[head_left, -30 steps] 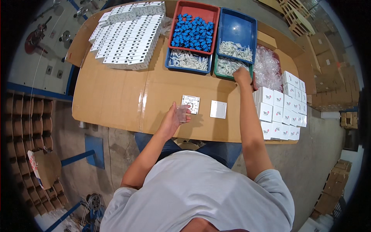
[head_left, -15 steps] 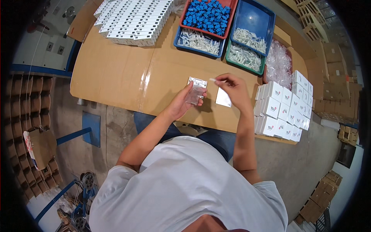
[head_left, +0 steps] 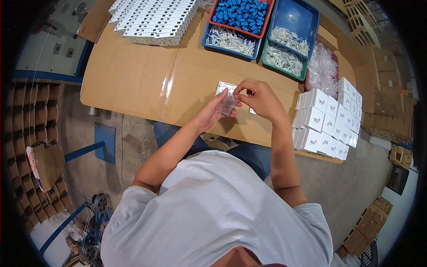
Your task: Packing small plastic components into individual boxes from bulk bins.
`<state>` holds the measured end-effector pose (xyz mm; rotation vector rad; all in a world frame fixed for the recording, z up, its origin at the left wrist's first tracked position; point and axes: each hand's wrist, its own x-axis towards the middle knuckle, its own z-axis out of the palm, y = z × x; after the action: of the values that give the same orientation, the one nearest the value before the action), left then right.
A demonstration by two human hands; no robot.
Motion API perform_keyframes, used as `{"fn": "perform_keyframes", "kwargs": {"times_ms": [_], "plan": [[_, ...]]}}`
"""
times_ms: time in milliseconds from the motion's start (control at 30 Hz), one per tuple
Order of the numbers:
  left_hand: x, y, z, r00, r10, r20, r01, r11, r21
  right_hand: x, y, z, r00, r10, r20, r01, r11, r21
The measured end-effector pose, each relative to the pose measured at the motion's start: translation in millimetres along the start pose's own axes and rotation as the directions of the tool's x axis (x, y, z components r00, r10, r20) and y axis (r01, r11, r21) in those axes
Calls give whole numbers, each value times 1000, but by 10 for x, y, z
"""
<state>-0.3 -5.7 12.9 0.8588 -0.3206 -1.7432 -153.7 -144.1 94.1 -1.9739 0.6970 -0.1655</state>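
My left hand [head_left: 208, 114] grips a small clear plastic bag [head_left: 226, 107] above the cardboard-covered tabletop [head_left: 133, 84]. At the bag's upper edge, the fingertips of my right hand [head_left: 262, 101] are pinched together. What lies between them, if anything, is hidden by the fingers. Just beyond the bag a white printed sheet [head_left: 227, 86] lies on the cardboard, partly covered by my hands. A second white piece [head_left: 252, 111] shows only a corner beneath my right hand.
Beyond my hands stand a red tray of blue parts [head_left: 240, 17], a blue tray of white plugs [head_left: 229, 42], another blue tray [head_left: 293, 15] and a green tray [head_left: 289, 73]. Clear bags [head_left: 321, 73] and stacked white boxes [head_left: 324, 122] are at right; more white boxes [head_left: 155, 22] stand far left.
My right hand has moved left to the bag, over the second white piece. The small white stick seen earlier in its fingertips is now hidden. My left hand still holds the bag.
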Motion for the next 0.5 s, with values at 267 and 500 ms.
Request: {"fn": "perform_keyframes", "kwargs": {"times_ms": [267, 500], "plan": [[-16, 15, -30, 998, 41, 50, -37, 996, -76, -3, -143, 23, 994, -75, -82, 79, 996, 49], [-12, -10, -35, 998, 58, 26, -55, 994, -97, 19, -22, 167, 996, -86, -8, 85, 990, -109]]}}
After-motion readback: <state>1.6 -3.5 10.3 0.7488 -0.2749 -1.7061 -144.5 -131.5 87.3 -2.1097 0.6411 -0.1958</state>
